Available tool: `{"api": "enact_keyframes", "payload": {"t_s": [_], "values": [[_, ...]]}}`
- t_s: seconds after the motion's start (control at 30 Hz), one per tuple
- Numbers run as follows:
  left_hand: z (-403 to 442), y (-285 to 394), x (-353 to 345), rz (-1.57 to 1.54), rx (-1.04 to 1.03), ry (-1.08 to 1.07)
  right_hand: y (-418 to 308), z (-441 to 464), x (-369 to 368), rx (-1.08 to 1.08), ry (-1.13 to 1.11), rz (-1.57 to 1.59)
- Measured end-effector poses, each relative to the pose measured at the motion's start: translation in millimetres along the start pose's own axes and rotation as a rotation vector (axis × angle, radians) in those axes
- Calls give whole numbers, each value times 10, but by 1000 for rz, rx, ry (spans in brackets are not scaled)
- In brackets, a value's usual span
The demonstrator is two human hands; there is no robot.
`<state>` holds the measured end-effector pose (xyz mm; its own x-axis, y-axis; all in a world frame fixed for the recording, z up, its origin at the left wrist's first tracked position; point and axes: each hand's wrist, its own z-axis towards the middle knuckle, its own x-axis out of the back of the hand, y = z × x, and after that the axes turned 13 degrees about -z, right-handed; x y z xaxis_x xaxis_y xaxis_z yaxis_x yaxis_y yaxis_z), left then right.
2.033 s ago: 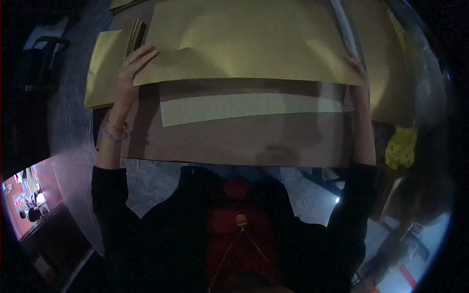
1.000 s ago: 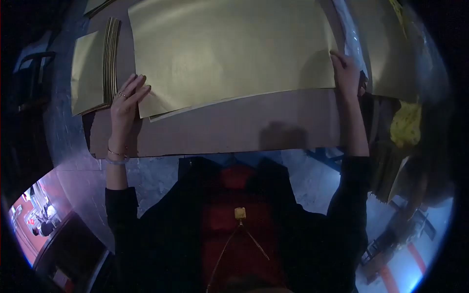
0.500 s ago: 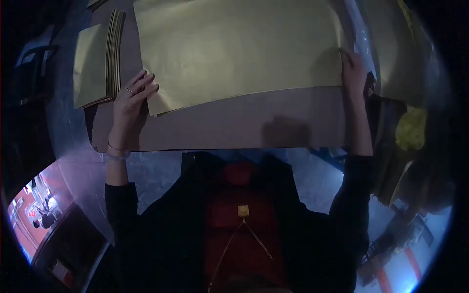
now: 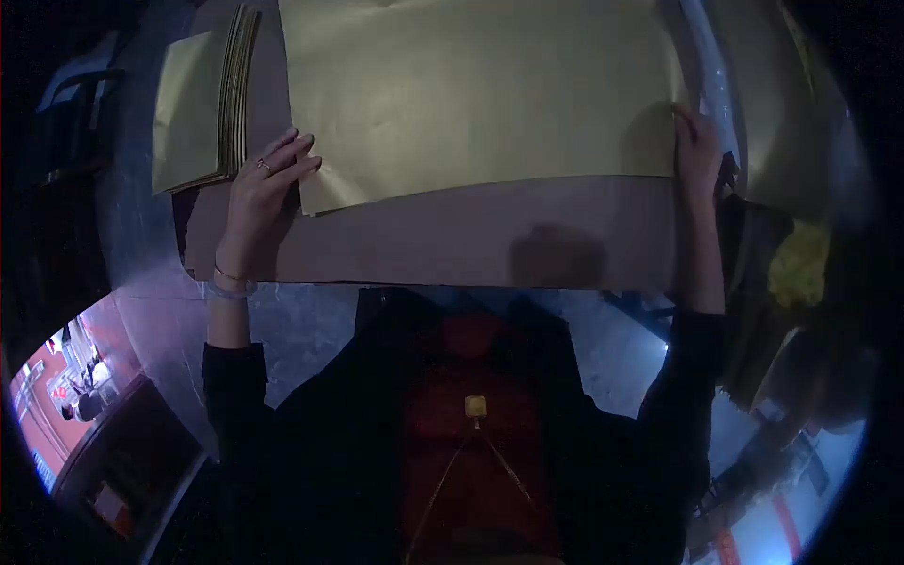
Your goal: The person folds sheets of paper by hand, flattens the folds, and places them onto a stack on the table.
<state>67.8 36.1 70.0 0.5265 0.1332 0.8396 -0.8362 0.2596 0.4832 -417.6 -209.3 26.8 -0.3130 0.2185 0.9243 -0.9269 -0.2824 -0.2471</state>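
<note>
A large gold paper sheet [image 4: 471, 94] lies spread over a brown board, its near edge bowing slightly. At its left edge, close to the near corner, the fingers of my left hand [image 4: 264, 188] are closed on the paper, and a small crease shows beside them. My right hand [image 4: 698, 155] pinches the right edge, thumb and fingers together, casting a shadow on the sheet. Just left of my left hand stands a stack of folded gold sheets [image 4: 195, 113], its layered folds facing the large sheet.
The brown board [image 4: 424, 240] extends under the sheet toward my body. To the right are another gold sheet [image 4: 767, 113] and a crumpled yellow thing [image 4: 799, 266]. A dark chair-like shape [image 4: 80, 104] stands far left. A person [image 4: 87, 400] shows small at lower left.
The whole view has shifted slightly, so things sit a little further right. Both hands keep their places at the sheet's edges, and the sheet has hardly moved on the board.
</note>
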Motion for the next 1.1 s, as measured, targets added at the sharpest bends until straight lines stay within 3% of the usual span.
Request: {"api": "enact_keyframes", "payload": {"t_s": [0.4, 0.67, 0.7, 0.87, 1.0, 1.03, 1.1], "values": [[-50, -142, 17, -39, -24, -29, -8, -1, -3, 42, 11, -7], [-8, -105, 51, -27, 73, -92, 38, -2, -41, 29, -8, -75], [19, -72, 52, -25, 76, -91, 70, 19, -49, 113, 32, -85], [283, 353, -122, 123, 14, 50, 121, -9, -93, 86, 46, -111], [577, 946, -522, -95, 23, 154, 186, 7, -129, 124, 49, -151], [616, 1002, -672, -133, 12, 160, 259, 33, -159, 104, 1, -36], [734, 1230, -865, -160, -16, 191, 219, 21, -91, 120, -7, -145]]}}
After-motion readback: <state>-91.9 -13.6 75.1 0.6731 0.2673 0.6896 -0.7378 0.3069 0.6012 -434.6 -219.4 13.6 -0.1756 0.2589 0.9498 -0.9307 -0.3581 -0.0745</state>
